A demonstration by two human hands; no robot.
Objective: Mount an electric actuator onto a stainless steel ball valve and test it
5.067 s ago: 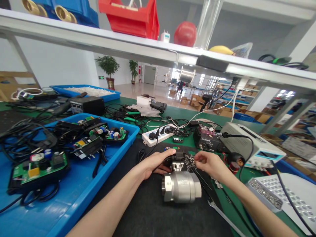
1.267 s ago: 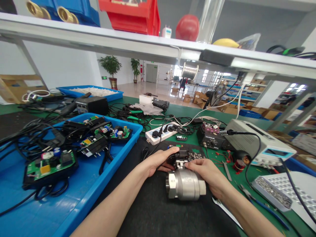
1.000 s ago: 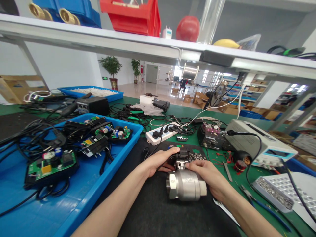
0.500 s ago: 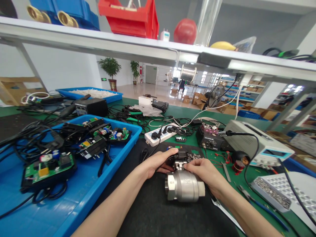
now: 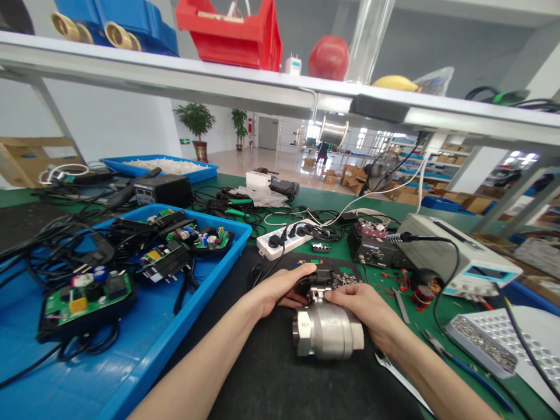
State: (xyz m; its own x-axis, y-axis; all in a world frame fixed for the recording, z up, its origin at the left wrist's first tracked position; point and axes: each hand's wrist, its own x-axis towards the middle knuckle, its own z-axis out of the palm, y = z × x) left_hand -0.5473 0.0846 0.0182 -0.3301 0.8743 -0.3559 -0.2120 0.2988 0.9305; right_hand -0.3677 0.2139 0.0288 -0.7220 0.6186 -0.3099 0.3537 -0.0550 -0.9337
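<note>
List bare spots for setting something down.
Bare: black mat in front of metal valve, between left forearm and wrench; floor of blue tray beside its nearest circuit board. Crowded: around the valve's stem, with left hand, right hand and metal rings.

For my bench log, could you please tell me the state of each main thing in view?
Black housing: gripped by the left hand
Metal valve: right hand at its neck; open or shut unclear
Power strip: plugs inserted
Blue tray: uncovered, holding circuit boards
Parts box: open, filled
Red bin: open

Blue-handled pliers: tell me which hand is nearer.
Right. The right hand, at the steel valve, is left of the pliers; the left hand is farther left, on the black housing.
</note>
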